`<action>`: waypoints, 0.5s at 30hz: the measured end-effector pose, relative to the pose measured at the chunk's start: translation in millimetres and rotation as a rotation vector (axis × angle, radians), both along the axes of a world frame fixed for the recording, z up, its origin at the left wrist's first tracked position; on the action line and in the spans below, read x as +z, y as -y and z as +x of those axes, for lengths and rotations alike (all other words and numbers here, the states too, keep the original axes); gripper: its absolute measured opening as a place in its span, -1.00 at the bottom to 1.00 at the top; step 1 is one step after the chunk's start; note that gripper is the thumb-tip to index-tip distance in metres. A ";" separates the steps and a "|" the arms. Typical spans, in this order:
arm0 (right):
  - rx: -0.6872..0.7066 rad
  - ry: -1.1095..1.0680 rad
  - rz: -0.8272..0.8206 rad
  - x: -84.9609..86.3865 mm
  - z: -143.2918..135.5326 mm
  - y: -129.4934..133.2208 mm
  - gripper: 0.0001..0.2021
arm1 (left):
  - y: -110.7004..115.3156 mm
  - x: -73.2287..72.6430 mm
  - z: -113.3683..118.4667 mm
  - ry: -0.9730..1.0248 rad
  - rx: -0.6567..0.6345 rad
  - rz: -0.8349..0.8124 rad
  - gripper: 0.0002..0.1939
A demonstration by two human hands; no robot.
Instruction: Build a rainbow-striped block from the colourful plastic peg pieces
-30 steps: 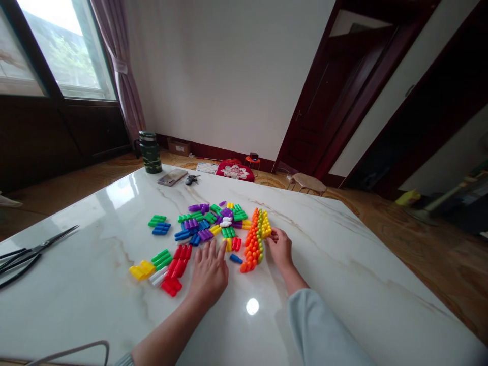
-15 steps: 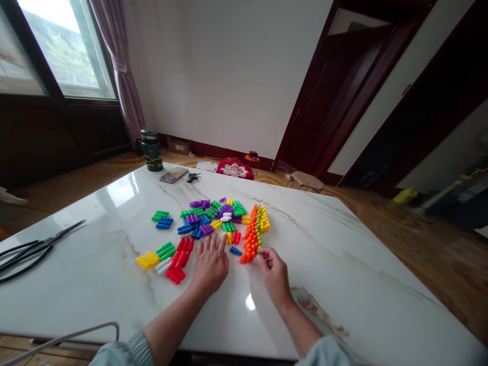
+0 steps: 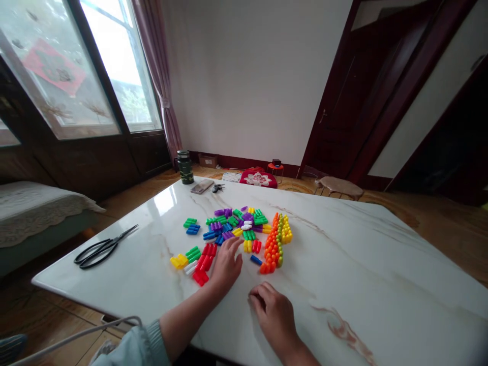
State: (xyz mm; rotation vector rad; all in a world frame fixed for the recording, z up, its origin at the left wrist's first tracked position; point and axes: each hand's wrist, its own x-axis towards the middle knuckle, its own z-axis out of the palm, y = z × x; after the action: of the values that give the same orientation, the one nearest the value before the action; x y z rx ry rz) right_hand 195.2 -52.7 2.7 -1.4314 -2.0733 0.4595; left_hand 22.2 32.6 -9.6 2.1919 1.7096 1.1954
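A white marbled table (image 3: 343, 254) spans the scene, its middle holding a spread of coloured plastic pieces (image 3: 249, 235) in green, blue, purple, red, yellow and white. A camouflage flask (image 3: 185, 169) stands upright at the far left corner, and black-handled scissors (image 3: 114, 240) lie at the left. The left hand (image 3: 227, 263), fingers loosely extended, is at the spread's near side; contact is unclear. The right hand (image 3: 274, 312) is nearer, fingers curled toward the thumb; whether it grips anything small cannot be told. Just beyond it, a 3-colour group (image 3: 272, 246) of orange, yellow-green and yellow pieces borders the spread's right side. Far left are a phone (image 3: 202, 186), keys (image 3: 216, 188) beside it; 1 blue piece (image 3: 255, 260) lies just left of the group.
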 end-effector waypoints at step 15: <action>0.029 0.006 -0.014 -9.6 -2.1 -2.6 -0.89 | -213.1 64.7 13.6 -0.337 0.067 -0.359 -0.58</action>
State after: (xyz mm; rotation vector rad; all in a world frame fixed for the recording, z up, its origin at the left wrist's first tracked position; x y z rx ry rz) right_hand 193.1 -50.1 -6.9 -1.4136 -2.1021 0.4837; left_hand 35.8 245.7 55.1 2.2100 1.9486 0.4901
